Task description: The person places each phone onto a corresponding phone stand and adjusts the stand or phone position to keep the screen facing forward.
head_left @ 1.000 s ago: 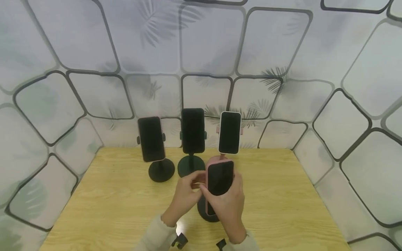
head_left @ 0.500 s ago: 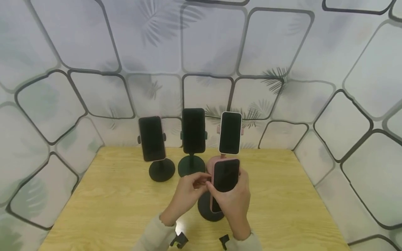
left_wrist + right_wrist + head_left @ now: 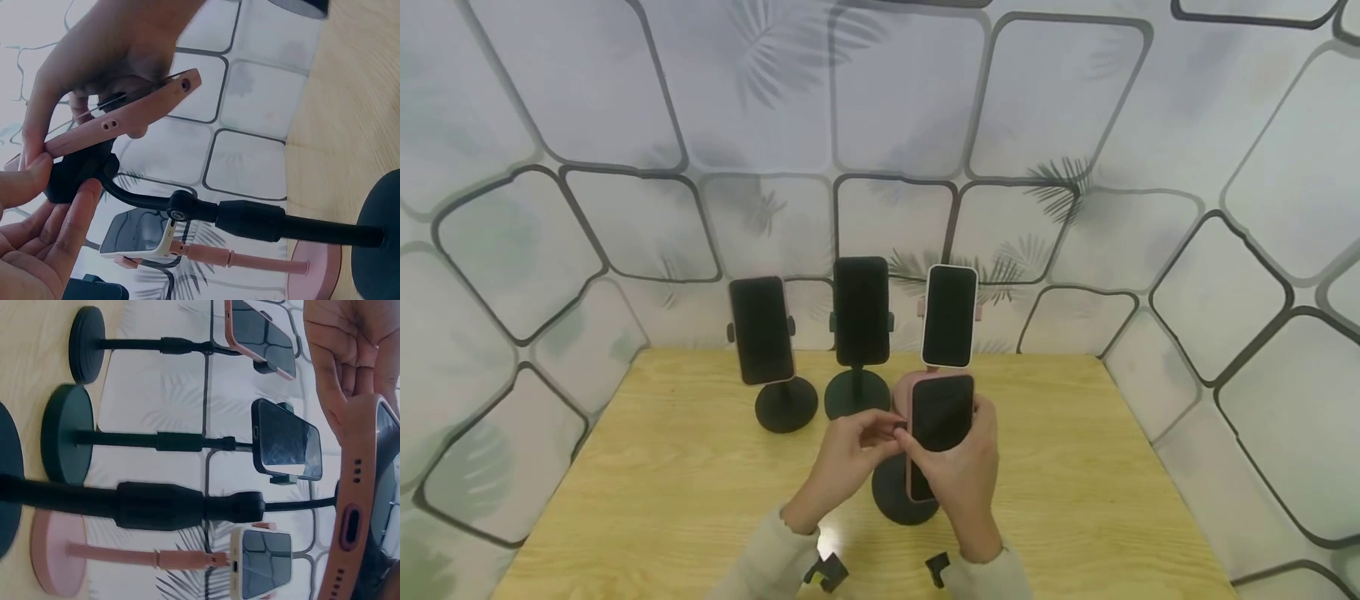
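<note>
My right hand [image 3: 964, 471] grips a pink-cased phone [image 3: 942, 412], dark screen facing me, thumb across its front. Behind the phone is the black clamp head [image 3: 75, 178] of a black phone stand [image 3: 250, 220], close against the case in the left wrist view. My left hand [image 3: 842, 458] pinches this clamp at the phone's left edge, thumb on one side and fingers on the other. The stand's round black base [image 3: 898, 500] rests on the table below the phone. In the right wrist view, the phone's bottom edge shows its charging port and speaker holes.
Behind stand three more stands: a black one [image 3: 785, 407] with a pink-edged phone [image 3: 762, 331], a dark green one [image 3: 856, 393] with a black phone [image 3: 861, 312], and a pink one [image 3: 59, 550] with a white-edged phone [image 3: 950, 317]. Patterned cloth [image 3: 895, 225] hangs behind the wooden table [image 3: 700, 467].
The pink-cased phone and my right hand have shifted right and slightly up, mostly in the first half second. My left hand has followed slightly rightward. The three stands behind stay put.
</note>
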Tool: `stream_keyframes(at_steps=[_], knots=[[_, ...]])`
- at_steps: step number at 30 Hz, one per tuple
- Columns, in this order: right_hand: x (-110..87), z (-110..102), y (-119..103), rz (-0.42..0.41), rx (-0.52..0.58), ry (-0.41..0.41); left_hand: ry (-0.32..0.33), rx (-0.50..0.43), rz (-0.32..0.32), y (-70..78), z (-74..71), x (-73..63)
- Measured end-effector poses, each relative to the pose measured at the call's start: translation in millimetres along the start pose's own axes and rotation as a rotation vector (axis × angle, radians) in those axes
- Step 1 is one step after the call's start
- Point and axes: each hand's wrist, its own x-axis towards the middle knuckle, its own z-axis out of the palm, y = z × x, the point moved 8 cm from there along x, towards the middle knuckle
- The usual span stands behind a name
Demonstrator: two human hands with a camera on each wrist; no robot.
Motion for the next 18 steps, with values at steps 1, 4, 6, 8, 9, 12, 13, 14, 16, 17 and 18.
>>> stream_keyframes(at_steps=[1,4,6,8,9,12,13,14,16,17,18], knots=[[-0.1,0.6,0.7,0.005,0.015,-0.003,-0.002,-0.007,-0.001,-0.2,-0.1,-0.1],[-0.2,3.0,3.4,0.016,0.062,-0.012,-0.009,-0.029,0.002,-0.5,-0.5,-0.4],[0.4,4.9,5.6,0.018,0.089,-0.021,-0.011,-0.033,0.012,-0.8,-1.0,0.0],[1.1,6.2,6.9,0.016,0.12,-0.029,-0.014,-0.033,0.018,-1.7,-1.6,0.4],[1.4,7.1,7.5,0.016,0.137,-0.034,-0.015,-0.032,0.018,-2.4,-1.9,0.7],[1.9,8.3,7.3,0.009,0.171,-0.044,-0.019,-0.032,0.01,-4.5,-2.5,1.6],[1.7,8.5,7.1,0.005,0.175,-0.044,-0.023,-0.033,0.009,-4.9,-2.5,1.9],[1.5,8.8,6.8,0.001,0.174,-0.045,-0.026,-0.033,0.01,-5.1,-2.5,2.3],[0.7,8.9,6.1,-0.006,0.159,-0.046,-0.033,-0.035,0.013,-5.8,-2.3,3.0],[0.1,9.0,5.9,-0.009,0.15,-0.045,-0.036,-0.037,0.019,-5.7,-2.3,3.2],[-0.4,8.9,5.6,-0.012,0.139,-0.044,-0.038,-0.038,0.026,-5.4,-2.4,3.5]])
